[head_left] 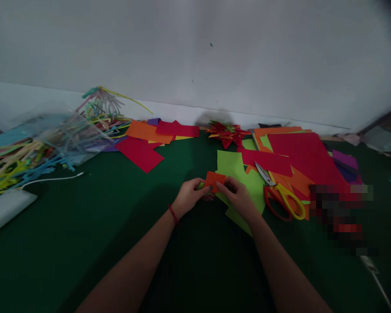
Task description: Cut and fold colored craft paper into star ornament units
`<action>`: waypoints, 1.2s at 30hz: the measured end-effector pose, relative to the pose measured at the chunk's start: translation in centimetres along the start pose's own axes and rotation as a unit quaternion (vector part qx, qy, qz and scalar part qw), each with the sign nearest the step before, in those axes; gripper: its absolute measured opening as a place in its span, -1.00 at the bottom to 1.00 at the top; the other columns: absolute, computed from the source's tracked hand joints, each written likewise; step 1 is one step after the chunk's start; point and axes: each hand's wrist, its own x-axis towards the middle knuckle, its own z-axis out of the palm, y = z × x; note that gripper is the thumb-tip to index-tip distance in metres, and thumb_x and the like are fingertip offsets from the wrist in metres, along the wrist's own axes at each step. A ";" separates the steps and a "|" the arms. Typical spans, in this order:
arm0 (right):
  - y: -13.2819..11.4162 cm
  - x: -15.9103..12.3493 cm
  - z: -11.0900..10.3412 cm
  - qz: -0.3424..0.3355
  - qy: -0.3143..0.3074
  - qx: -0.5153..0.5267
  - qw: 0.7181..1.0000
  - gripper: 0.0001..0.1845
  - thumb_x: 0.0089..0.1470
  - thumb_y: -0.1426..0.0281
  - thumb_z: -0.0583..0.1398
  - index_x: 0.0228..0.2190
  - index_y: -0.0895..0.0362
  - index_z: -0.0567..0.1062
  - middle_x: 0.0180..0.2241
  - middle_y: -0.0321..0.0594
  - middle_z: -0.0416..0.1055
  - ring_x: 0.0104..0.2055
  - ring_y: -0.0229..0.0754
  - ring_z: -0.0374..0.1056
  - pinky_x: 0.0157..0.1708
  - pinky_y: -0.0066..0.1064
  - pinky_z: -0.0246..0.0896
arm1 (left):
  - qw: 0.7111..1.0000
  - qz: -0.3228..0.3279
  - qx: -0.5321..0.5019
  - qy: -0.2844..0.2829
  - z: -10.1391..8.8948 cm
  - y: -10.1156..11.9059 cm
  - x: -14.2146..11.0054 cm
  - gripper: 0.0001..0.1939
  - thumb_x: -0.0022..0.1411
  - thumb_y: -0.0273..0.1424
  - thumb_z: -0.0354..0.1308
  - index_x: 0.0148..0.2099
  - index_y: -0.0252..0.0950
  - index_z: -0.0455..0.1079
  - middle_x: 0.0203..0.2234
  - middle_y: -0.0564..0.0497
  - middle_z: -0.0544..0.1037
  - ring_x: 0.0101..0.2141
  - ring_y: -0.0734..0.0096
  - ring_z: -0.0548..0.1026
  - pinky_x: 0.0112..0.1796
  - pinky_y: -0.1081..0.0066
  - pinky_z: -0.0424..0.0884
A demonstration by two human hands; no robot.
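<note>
While both our hands pinch the orange paper mid-frame, presumably for control, scissors lie right of centre.

view: head, sole camera, on the person's head | facing: forward and down | centre: left hand and right hand, at arm's reach | lower part: green table, seen from above | top: pale wall, beyond it
</note>
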 end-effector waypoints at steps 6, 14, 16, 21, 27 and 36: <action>0.0 -0.1 0.1 -0.002 -0.004 -0.004 1.000 -0.81 -0.01 0.23 0.15 -0.46 0.10 0.37 -0.47 -0.32 0.36 -0.41 -0.25 0.29 -0.42 -0.42 0.15 | 1.000 0.015 -0.012 0.010 0.0 -0.4 0.0 -0.83 0.07 -0.38 0.16 -0.27 -0.35 0.34 -0.50 0.00 0.52 -0.49 0.42 0.53 -0.37 0.35 0.48; 0.5 0.0 0.1 -0.004 0.007 -0.022 1.000 -0.82 0.00 0.23 0.15 -0.43 0.09 0.39 -0.45 -0.31 0.37 -0.41 -0.26 0.30 -0.42 -0.42 0.17 | 1.000 0.009 -0.021 0.009 0.1 -0.4 0.0 -0.81 0.07 -0.36 0.17 -0.25 -0.34 0.33 -0.52 0.02 0.51 -0.49 0.40 0.52 -0.35 0.31 0.47; 0.4 0.0 0.0 -0.007 0.007 -0.019 1.000 -0.82 -0.01 0.23 0.15 -0.41 0.09 0.40 -0.42 -0.29 0.39 -0.38 -0.25 0.32 -0.40 -0.41 0.19 | 1.000 0.014 -0.022 0.012 0.1 -0.2 0.0 -0.80 0.05 -0.35 0.18 -0.27 -0.33 0.34 -0.48 0.01 0.52 -0.47 0.40 0.52 -0.32 0.30 0.46; 0.5 0.2 -0.4 0.014 0.028 -0.004 0.999 -0.80 -0.03 0.21 0.17 -0.44 0.09 0.40 -0.45 -0.31 0.40 -0.41 -0.24 0.32 -0.42 -0.41 0.21 | 0.998 0.040 -0.032 0.048 -0.3 -0.3 0.3 -0.76 0.08 -0.26 0.13 -0.28 -0.35 0.36 -0.36 -0.03 0.49 -0.35 0.37 0.49 -0.26 0.30 0.44; 0.7 0.1 -0.2 0.001 0.023 -0.040 0.999 -0.78 -0.05 0.18 0.17 -0.47 0.08 0.40 -0.48 -0.30 0.39 -0.44 -0.24 0.32 -0.45 -0.40 0.21 | 0.998 0.045 0.019 0.039 -0.2 -0.7 0.3 -0.80 0.01 -0.31 0.19 -0.33 -0.35 0.38 -0.45 0.04 0.45 -0.41 0.43 0.45 -0.29 0.32 0.44; 0.3 0.0 -0.1 -0.021 0.032 -0.036 0.999 -0.80 -0.06 0.19 0.19 -0.43 0.05 0.45 -0.40 -0.29 0.40 -0.40 -0.24 0.33 -0.41 -0.37 0.24 | 0.955 0.140 0.241 0.102 -0.5 -0.2 -0.5 -0.84 0.13 -0.31 0.08 -0.36 -0.29 0.39 -0.54 0.08 0.44 -0.51 0.49 0.37 -0.51 0.51 0.27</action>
